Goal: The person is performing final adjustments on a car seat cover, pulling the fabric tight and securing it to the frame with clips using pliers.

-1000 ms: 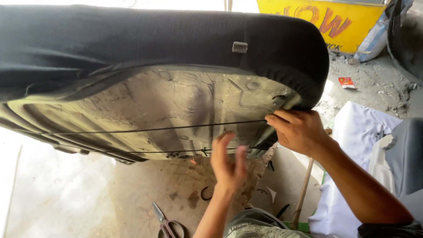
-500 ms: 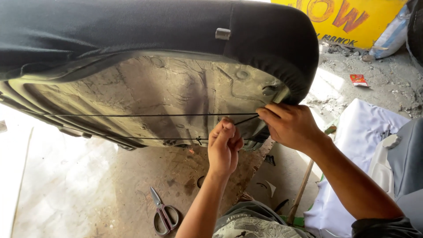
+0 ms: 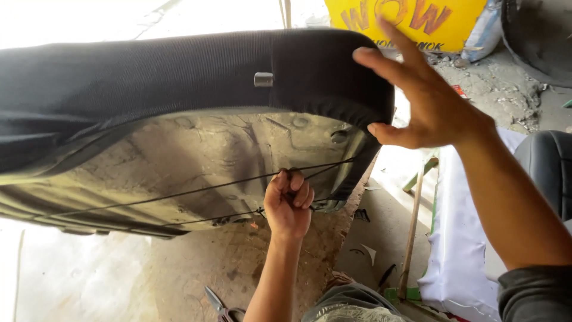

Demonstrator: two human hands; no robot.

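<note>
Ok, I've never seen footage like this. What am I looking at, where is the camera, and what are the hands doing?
There is no machine here: a person works with two bare hands, and the one camera sits on their head, looking down and forward at the work.

The big dark shape is a seat cushion in black fabric, tipped so its bare tan underside faces the camera. Thin black cords run across that underside.

The left hand is closed in a fist on a cord. The right hand is open, fingers spread, lifted beside the cushion's black edge; whether it touches is hard to tell.

Below, on the concrete floor, lie scissors. To the right are a white cloth and a wooden stick. A yellow sign stands behind.
</note>
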